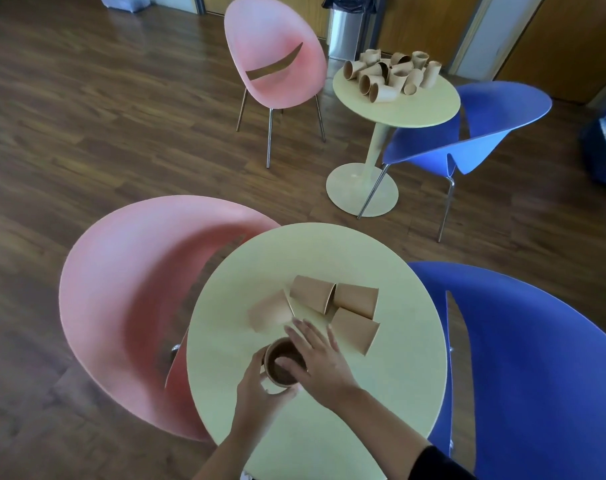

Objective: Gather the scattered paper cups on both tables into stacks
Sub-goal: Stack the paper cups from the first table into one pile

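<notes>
On the near round table (391, 386) my left hand (260, 393) grips an upright brown paper cup stack (282, 363) from the left side. My right hand (315, 355) hovers over the stack's right rim with fingers stretched out flat, its thumb at the cup's mouth. Several loose brown cups lie on their sides just beyond: one blurred (270, 311), one (313, 293), one (358, 298) and one (357, 330). On the far round table (419, 105) a pile of several scattered cups (388, 76) lies tumbled together.
A pink chair (128, 306) stands left of the near table and a blue chair (523, 368) right of it. By the far table are another pink chair (277, 60), a blue chair (474, 133) and a metal bin (344, 29). Wooden floor lies between.
</notes>
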### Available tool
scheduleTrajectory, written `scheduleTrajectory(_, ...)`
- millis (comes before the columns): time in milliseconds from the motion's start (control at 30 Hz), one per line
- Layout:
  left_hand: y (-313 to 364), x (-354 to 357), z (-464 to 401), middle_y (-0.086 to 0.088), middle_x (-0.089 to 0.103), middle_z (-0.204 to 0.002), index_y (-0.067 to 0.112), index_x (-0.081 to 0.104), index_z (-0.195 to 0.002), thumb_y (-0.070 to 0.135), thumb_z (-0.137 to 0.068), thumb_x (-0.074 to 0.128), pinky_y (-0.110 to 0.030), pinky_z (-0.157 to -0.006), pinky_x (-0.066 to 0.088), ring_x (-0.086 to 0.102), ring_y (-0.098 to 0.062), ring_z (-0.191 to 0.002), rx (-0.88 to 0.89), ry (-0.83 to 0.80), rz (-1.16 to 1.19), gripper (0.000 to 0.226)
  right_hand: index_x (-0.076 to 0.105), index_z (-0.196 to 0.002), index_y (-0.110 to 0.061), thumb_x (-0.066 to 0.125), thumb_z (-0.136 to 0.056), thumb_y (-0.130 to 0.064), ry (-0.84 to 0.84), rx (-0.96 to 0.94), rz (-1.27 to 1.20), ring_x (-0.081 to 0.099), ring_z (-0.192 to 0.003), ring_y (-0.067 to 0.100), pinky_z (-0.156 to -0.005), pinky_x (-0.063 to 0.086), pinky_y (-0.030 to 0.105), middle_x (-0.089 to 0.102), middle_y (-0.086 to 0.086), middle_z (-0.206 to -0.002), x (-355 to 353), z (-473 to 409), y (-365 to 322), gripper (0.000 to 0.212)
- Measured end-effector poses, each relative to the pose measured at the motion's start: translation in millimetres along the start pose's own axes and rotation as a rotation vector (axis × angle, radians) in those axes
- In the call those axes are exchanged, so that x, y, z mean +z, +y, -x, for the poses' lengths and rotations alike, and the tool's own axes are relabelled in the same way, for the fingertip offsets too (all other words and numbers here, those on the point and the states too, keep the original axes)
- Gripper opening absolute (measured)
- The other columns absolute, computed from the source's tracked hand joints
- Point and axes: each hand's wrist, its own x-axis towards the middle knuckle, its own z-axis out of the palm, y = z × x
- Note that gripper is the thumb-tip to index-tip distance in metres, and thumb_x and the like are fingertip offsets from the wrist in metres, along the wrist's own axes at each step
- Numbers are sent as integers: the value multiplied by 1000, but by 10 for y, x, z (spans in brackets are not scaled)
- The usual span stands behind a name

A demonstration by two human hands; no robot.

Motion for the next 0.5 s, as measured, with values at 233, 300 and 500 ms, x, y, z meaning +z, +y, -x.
scheduleTrajectory(233,50,120,-111,31,62,-107,38,55,-111,26,-51,94,-12,-84,48,64,5,-98,39,-12,19,73,47,-134,-20,23,-94,-61,184,257,140,44,-132,21,-107,35,48,47,0,-143,-141,-67,377,63)
scheduleTrajectory(300,60,144,-137,30,63,-107,38,55,-111,27,-51,94,-14,-85,48,63,5,-99,46,-20,21,72,50,-131,-20,34,-89,-59,187,303,169,49,-127,23,-100,42,47,51,1,-139,-182,-77,445,60)
scheduleTrajectory(500,106,218,-204,19,67,-109,37,54,-112,27,-52,94,-5,-82,45,62,6,-100,48,-53,10,72,44,-138,-19,62,-82,-50,82,366,159,43,-131,25,-103,35,43,39,4,-148,-194,-49,597,66)
